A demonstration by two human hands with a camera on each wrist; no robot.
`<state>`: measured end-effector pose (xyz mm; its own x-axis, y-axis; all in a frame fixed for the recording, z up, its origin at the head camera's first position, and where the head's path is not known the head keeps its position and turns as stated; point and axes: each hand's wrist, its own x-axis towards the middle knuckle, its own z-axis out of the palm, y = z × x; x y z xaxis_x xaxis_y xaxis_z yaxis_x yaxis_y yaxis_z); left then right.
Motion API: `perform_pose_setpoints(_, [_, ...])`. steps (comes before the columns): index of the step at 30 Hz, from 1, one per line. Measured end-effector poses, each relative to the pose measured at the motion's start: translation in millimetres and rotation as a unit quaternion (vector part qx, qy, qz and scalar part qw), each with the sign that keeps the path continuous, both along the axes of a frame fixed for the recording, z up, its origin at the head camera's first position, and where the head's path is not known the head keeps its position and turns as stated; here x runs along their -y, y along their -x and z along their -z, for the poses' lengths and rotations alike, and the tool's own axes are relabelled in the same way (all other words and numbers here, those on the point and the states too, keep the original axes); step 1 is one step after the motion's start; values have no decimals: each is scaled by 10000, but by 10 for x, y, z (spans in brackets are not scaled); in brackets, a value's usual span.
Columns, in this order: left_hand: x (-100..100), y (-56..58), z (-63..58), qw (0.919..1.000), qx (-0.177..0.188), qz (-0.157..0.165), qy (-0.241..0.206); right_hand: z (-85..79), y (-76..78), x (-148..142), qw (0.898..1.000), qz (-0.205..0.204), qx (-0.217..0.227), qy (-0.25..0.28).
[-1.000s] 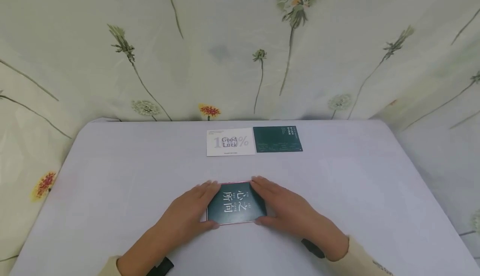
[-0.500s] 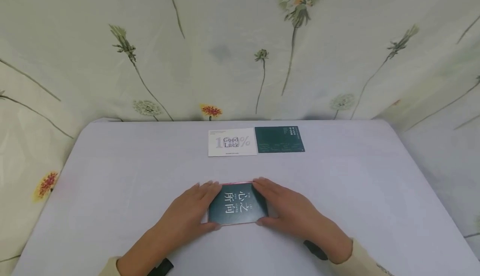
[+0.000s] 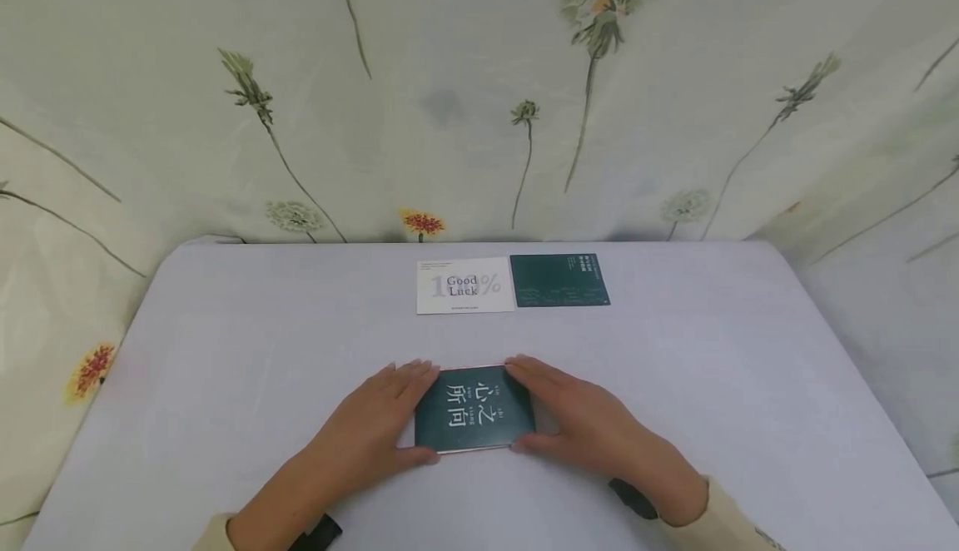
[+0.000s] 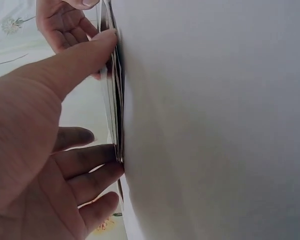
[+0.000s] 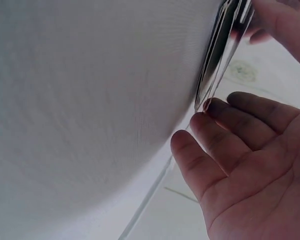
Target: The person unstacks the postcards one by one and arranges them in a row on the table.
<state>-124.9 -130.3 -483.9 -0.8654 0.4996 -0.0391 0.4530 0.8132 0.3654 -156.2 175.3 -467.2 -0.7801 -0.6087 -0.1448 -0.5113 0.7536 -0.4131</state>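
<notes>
Between both hands lies a small stack of postcards (image 3: pixel 468 430), its top card dark green with large white Chinese characters. My left hand (image 3: pixel 378 418) grips the stack's left end, thumb at the near edge and fingers at the far corner. At the right end my right hand (image 3: pixel 580 414) holds it the same way. Seen edge-on in the left wrist view, the layered cards (image 4: pixel 118 107) show thin gaps between them, with the thumb and fingertips on their edges. The right wrist view also shows the stack's layers (image 5: pixel 215 55) low over the cloth, fingertips at its corner.
Farther back on the white-covered table (image 3: pixel 225 351), a white "Good Luck" card (image 3: pixel 442 297) and a dark green card (image 3: pixel 558 285) lie flat side by side. A floral-print cloth (image 3: pixel 464 160) rises behind the table's back edge.
The pinkish strip showing along the stack's far edge has become thinner, and the cards look more evenly lined up. Both hands stay at the stack's ends with little movement.
</notes>
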Motion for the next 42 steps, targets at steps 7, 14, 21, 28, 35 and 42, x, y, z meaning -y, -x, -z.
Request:
perform_pose_setpoints(7, [53,15,-56,9998,-10,-127,-142,-46,36,15,9997,-159,-140,82])
perform_pose_setpoints(14, [117,52,-96,9992,214,-310,-132,-110,108,87,9996,-226,-86,143])
perform_pose_setpoints(21, [260,99,-146,9983,203,-390,-372,-135,241,223,9995,-263,93,161])
perform_pose_setpoints(28, [417,219,-164,9985,70,-394,-384,-126,413,355,9989,-397,124,207])
perform_pose_setpoints(35, [607,381,-210,9975,88,-540,-438,-175,615,555,9989,-369,157,239])
perform_pose_setpoints(42, [800,581,-230,9951,296,-780,-529,-199,857,793,9994,-296,143,83])
